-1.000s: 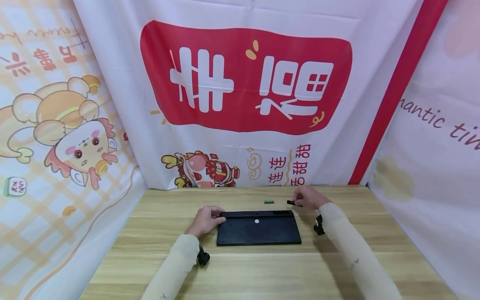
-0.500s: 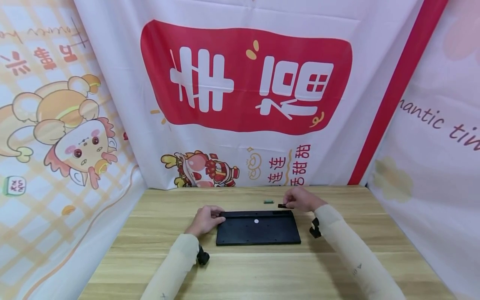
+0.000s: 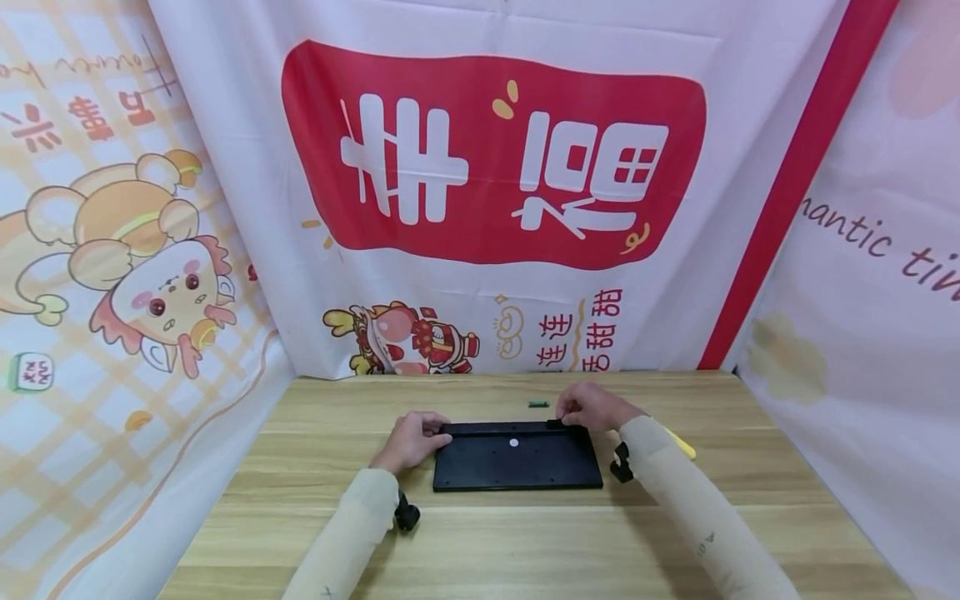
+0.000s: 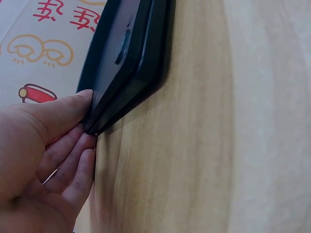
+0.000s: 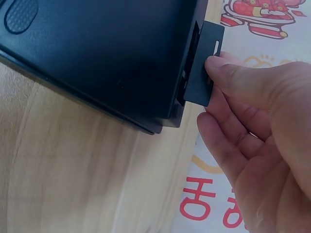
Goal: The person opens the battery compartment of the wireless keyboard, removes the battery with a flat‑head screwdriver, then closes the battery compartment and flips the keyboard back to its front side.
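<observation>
A black keyboard (image 3: 517,467) lies face down on the wooden table, a round white sticker on its underside. At its far left corner my left hand (image 3: 411,440) pinches the edge; in the left wrist view the thumb lies on top and the fingers (image 4: 73,165) curl below. My right hand (image 3: 596,407) holds a small black battery cover (image 5: 205,63) between thumb and fingers. The cover sits at the slot of the battery compartment (image 5: 187,68) along the raised far edge, near the right end. A green battery (image 3: 538,404) lies behind the keyboard.
A yellow object (image 3: 682,444) shows partly from behind the right forearm. Printed cloth (image 3: 495,317) hangs behind the table's far edge and along both sides. A black wrist camera (image 3: 406,512) is strapped under the left wrist.
My right hand has moved left and toward the keyboard, bringing the battery cover from beyond the right corner onto the compartment. The yellow object has come into view. My left hand has stayed in place.
</observation>
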A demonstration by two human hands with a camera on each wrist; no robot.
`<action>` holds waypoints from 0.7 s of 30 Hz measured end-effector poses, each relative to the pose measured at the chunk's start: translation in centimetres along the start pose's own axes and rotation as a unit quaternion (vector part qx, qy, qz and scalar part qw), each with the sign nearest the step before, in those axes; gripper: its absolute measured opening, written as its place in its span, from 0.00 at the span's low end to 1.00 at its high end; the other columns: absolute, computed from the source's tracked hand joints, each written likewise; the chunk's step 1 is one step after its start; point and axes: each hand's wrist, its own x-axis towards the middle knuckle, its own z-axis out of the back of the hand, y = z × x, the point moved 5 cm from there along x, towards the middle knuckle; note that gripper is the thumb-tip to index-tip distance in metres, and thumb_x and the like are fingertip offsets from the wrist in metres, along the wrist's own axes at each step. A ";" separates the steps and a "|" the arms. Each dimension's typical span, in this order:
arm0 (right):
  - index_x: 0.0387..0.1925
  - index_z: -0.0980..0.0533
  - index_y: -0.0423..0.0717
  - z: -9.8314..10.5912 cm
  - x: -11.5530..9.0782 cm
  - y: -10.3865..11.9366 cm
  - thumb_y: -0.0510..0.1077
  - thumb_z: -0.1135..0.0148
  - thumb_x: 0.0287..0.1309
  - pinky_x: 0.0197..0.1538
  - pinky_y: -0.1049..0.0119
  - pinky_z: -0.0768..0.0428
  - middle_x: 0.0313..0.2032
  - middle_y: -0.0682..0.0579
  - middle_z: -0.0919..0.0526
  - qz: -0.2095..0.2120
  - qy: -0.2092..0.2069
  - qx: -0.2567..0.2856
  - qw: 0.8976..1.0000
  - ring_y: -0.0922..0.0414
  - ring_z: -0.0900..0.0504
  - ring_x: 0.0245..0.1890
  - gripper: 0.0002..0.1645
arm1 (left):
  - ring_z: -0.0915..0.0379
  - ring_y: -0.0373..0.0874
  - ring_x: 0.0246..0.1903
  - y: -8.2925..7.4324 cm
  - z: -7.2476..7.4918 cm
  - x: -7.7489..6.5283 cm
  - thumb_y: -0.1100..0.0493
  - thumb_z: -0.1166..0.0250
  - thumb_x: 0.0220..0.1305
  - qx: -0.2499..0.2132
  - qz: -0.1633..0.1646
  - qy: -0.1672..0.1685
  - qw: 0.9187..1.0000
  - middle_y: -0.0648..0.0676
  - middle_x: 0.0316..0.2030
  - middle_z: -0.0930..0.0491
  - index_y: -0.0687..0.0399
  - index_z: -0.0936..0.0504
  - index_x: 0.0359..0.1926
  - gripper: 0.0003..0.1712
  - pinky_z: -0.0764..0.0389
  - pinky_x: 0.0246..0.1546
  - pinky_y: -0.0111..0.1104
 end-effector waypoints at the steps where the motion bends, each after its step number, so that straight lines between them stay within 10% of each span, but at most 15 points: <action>1: 0.36 0.14 0.47 -0.1 0.1 0.0 0.34 0.32 0.67 0.40 0.66 0.18 0.34 0.55 0.14 -0.002 0.002 0.001 1.000 0.61 0.20 0.34 0.05 | 0.15 0.46 0.51 0.0 0.0 0.0 0.56 0.25 0.68 0.001 0.000 0.000 1.000 0.51 0.50 0.10 0.44 0.09 0.51 0.12 0.13 0.55 0.45; 21: 0.38 0.12 0.47 -0.6 0.2 -0.4 0.34 0.32 0.67 0.39 0.66 0.18 0.34 0.56 0.12 -0.009 0.004 -0.003 1.000 0.62 0.20 0.33 0.06 | 0.15 0.46 0.51 0.1 0.0 0.1 0.56 0.25 0.68 0.001 0.002 0.000 1.000 0.51 0.50 0.10 0.46 0.09 0.53 0.13 0.13 0.55 0.45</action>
